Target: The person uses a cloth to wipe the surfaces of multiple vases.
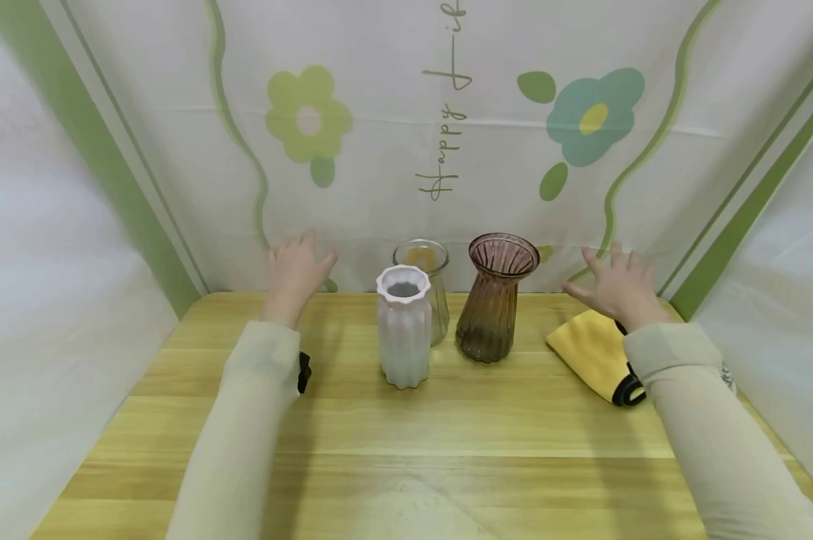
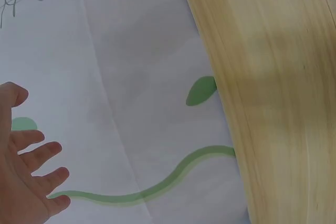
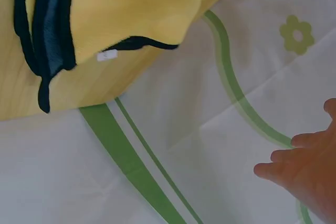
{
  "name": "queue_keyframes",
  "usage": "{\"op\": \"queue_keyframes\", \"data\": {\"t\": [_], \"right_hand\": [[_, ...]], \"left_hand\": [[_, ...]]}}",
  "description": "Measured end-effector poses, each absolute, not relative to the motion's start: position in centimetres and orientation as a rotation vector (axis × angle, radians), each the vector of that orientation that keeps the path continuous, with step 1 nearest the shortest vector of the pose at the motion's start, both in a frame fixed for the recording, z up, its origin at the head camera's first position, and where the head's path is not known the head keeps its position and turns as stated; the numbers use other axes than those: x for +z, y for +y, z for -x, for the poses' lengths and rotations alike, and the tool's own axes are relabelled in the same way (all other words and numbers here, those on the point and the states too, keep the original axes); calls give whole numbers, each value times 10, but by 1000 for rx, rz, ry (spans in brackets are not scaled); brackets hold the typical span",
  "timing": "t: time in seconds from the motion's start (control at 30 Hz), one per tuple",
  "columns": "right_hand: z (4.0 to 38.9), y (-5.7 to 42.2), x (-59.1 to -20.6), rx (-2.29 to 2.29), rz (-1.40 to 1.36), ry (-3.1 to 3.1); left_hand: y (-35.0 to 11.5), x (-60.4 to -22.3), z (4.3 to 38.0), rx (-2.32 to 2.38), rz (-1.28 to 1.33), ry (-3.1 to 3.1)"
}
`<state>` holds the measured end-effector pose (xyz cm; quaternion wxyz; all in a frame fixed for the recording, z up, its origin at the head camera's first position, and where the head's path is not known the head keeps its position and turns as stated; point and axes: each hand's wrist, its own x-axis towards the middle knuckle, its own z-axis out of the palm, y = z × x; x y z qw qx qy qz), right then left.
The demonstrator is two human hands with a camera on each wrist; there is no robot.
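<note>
My left hand (image 1: 298, 271) is held up over the table's far left part, fingers spread and nothing in it. On the other side my right hand (image 1: 621, 289) hovers above a folded yellow cloth (image 1: 592, 352) with dark edging, fingers apart, holding nothing. Between the hands stand three upright vases: a white fluted one (image 1: 405, 337) in front, a clear glass one (image 1: 440, 307) partly hidden behind it, and a purple-brown ribbed glass one (image 1: 487, 315) to the right. Spread fingers also show in both wrist views, touching no object.
The wooden table (image 1: 406, 465) ends at a white curtain (image 1: 393, 150) printed with flowers and green lines. More white sheeting (image 1: 49, 247) hangs at the sides. A small black item (image 1: 304, 373) shows beside the left sleeve, partly hidden.
</note>
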<state>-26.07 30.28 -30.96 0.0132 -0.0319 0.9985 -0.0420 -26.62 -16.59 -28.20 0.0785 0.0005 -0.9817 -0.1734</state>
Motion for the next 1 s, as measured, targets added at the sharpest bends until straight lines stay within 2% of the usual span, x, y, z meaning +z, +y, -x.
{"op": "queue_keyframes", "data": {"t": [0.47, 1.0], "right_hand": [[244, 320, -353, -184, 282, 2948], [231, 332, -406, -200, 258, 3001]], "left_hand": [[-155, -287, 257, -749, 20, -2794], [-120, -287, 233, -1137, 229, -2593]]}}
